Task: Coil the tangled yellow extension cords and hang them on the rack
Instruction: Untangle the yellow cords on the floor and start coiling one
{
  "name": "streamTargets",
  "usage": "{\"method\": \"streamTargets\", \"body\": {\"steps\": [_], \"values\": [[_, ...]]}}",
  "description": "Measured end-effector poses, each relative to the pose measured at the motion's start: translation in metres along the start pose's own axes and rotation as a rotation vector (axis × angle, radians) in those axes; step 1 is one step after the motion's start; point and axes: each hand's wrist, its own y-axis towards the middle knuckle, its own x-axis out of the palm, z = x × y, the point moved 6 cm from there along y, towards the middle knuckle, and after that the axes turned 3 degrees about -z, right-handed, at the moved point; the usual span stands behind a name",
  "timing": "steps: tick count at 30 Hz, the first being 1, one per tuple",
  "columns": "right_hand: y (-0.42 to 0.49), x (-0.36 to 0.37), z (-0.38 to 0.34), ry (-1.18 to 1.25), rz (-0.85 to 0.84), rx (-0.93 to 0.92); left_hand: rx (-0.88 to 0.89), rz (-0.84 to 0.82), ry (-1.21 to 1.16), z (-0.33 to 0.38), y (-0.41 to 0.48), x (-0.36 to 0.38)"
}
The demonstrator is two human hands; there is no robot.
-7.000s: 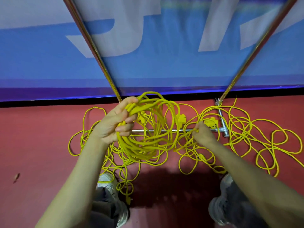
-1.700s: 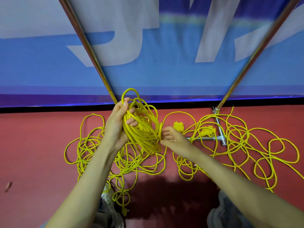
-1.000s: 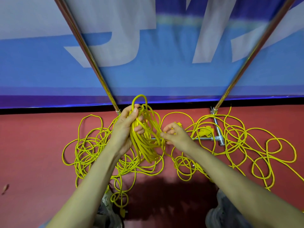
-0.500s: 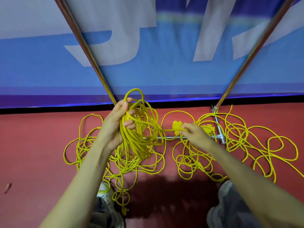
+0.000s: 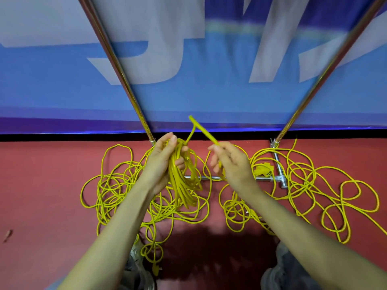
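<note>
Red floor (image 5: 41,185) under a blue banner (image 5: 188,95); the rack's metal poles (image 5: 117,65) rise from a base bar (image 5: 266,178) near the floor's far edge.

The left hand (image 5: 161,164) grips a coiled bundle (image 5: 182,187) of yellow cord, fingers curled round its top, loops hanging toward the floor. The right hand (image 5: 232,162) pinches a single strand (image 5: 204,131) that arcs up from the bundle, which I take to be the next loop being fed in.

Progress, as I judge it, is early: one partial coil made, nothing hung on the rack in view. Most cord lies loose — a left tangle (image 5: 113,185) beside the bundle and a right tangle (image 5: 335,195) spread toward the floor's right edge, crossing the base bar. A yellow socket block (image 5: 262,171) sits just by the bar. Near the floor's front edge there is probably a plug (image 5: 156,270), too blurred to be sure.

Writing: only big white letter strokes on the banner — cropped, unreadable. No brand shows on the cords.
</note>
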Motion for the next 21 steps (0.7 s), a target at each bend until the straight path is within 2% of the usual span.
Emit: {"method": "streamTargets", "body": {"steps": [3, 5, 9, 11, 15, 19, 21], "values": [[0.005, -0.018, -0.004, 0.024, 0.193, 0.011, -0.033, 0.029, 0.058, -0.003, -0.001, -0.004], [0.008, -0.021, -0.002, -0.046, 0.192, 0.015, -0.052, -0.004, 0.073, -0.003, -0.002, -0.001], [0.0, 0.01, -0.002, -0.307, -0.12, -0.052, -0.082, -0.053, 0.083, -0.008, -0.003, 0.006], [-0.01, 0.029, 0.001, -0.362, -0.256, -0.06, -0.103, -0.037, 0.11, -0.014, -0.004, 0.009], [-0.019, 0.041, 0.002, -0.361, -0.345, -0.031, -0.12, 0.073, 0.083, -0.022, -0.005, 0.003], [-0.029, 0.05, 0.002, -0.348, -0.564, -0.029, -0.025, 0.083, 0.191, -0.011, -0.004, -0.002], [-0.034, 0.053, 0.004, -0.386, -0.615, -0.04, 0.01, 0.071, 0.179, -0.006, -0.003, -0.003]]}}
